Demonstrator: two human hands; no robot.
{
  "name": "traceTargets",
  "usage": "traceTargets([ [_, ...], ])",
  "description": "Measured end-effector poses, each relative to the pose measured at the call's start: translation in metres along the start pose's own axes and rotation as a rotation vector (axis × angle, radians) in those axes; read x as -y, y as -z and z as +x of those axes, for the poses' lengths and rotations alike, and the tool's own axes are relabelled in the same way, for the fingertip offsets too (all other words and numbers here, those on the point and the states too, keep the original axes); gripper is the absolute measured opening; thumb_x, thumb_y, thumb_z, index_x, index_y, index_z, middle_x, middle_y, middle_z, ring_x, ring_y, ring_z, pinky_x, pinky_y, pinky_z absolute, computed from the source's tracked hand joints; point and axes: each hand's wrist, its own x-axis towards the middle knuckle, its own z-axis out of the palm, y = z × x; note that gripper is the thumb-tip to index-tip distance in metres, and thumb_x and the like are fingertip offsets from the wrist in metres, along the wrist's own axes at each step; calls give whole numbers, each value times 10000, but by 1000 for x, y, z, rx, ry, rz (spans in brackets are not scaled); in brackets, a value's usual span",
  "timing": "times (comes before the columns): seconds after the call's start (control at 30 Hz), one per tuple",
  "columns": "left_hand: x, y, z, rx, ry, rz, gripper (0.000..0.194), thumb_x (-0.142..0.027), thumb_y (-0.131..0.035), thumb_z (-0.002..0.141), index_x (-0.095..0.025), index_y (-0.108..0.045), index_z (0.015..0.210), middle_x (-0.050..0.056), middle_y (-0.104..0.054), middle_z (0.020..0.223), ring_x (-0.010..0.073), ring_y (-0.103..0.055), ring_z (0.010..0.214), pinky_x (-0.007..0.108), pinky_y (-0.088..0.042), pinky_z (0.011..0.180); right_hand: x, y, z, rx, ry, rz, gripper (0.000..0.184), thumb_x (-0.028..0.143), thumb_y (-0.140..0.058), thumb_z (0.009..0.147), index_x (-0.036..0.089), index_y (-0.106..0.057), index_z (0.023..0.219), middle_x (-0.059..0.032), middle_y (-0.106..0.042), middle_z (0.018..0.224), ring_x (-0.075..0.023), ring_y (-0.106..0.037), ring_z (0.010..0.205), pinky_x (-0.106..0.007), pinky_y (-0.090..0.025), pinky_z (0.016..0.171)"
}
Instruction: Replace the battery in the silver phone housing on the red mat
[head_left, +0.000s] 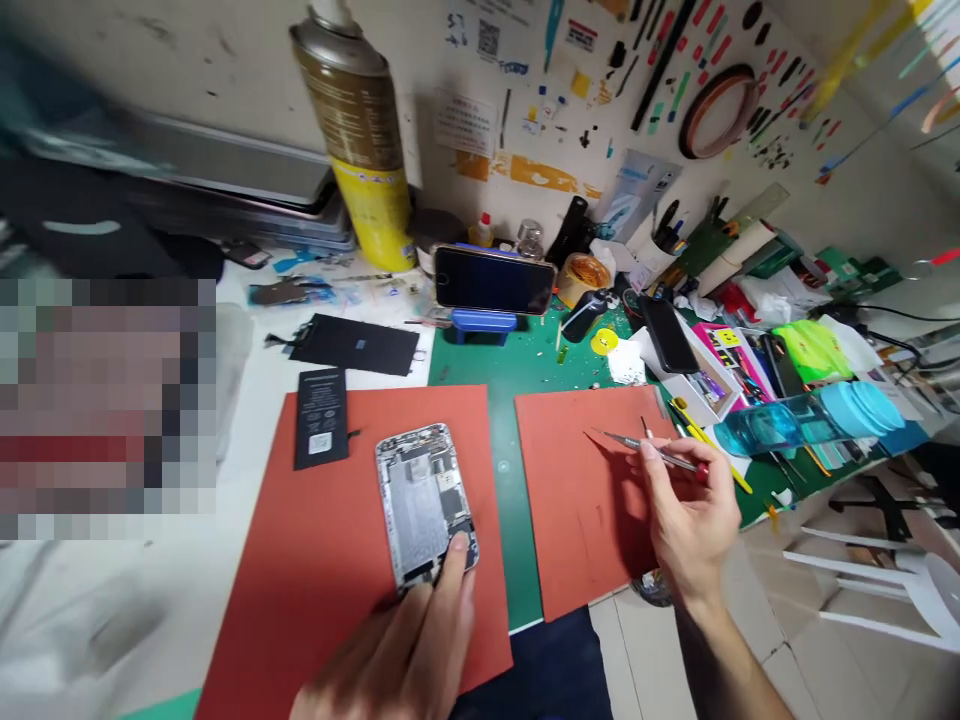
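Note:
An opened smartphone (420, 510), its inner board and empty battery bay showing, lies on the left red mat (277, 600). My left hand (405, 650) grips the phone's lower end, thumb or finger pressed on the lower right corner. Over the right red mat (570, 540), my right hand (694, 510) pinches a thin precision screwdriver (637, 445) with a red end cap, its tip pointing left. A black phone battery (321, 425) rests at the left mat's upper edge. Behind it lies a black screen panel (356, 344), face down, with a flex cable at its left end.
A phone (495, 280) leans on a blue stand (484, 325) at the back. Beside it stands a tall yellow spray can (367, 150). To the right are a blue water bottle (810, 415), a black phone (667, 335) on a white box, and scattered tools.

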Motion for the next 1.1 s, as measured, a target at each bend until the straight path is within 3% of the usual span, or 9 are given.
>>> traceTargets([
  [0.07, -2, 1, 1, -12, 61, -94, 351, -182, -660, 1047, -104, -662, 1390, 9, -814, 885, 129, -624, 521, 323, -477, 569, 7, 5, -17, 79, -103, 114, 301, 312, -888, 884, 227, -662, 1064, -37, -796, 987, -174, -808, 791, -273, -678, 756],
  [0.23, -1, 13, 4, 17, 366, -489, 166, -233, -575, 1097, -206, -733, 1135, -8, -786, 912, 108, -716, 664, 217, -529, 576, 17, 9, -60, 489, -334, 361, 256, 212, -859, 905, 238, -677, 1084, -82, -827, 1070, -202, -830, 836, -292, -698, 774],
  [0.3, 0, 19, 6, 53, 499, -624, 146, -288, -601, 1086, -243, -738, 1062, -23, -772, 917, 91, -660, 600, 201, -501, 510, 19, 5, -69, 554, -372, 413, 237, 203, -849, 913, 236, -682, 1077, -101, -831, 1097, -216, -832, 894, -306, -700, 809],
  [0.4, 1, 23, 8, 83, 593, -741, 104, -335, -654, 1057, -274, -737, 1060, -45, -767, 915, 81, -562, 516, 202, -484, 474, 21, -2, -74, 577, -406, 428, 224, 209, -842, 921, 237, -683, 1077, -111, -832, 1111, -215, -827, 906, -309, -697, 823],
  [0.73, 2, 24, 8, 96, 585, -769, 71, -239, -641, 1055, -270, -698, 1025, -46, -782, 909, 109, -683, 659, 189, -492, 511, 20, -5, -76, 611, -411, 412, 229, 221, -858, 902, 244, -703, 1069, -121, -833, 1098, -213, -810, 818, -323, -684, 776],
  [1.1, 2, 24, 11, 81, 475, -657, 189, -246, -507, 1115, -251, -682, 1045, -23, -800, 937, 135, -791, 798, 226, -614, 740, 25, -2, -73, 616, -358, 359, 226, 232, -870, 893, 234, -702, 1044, -117, -845, 1066, -237, -832, 934, -291, -697, 816],
])
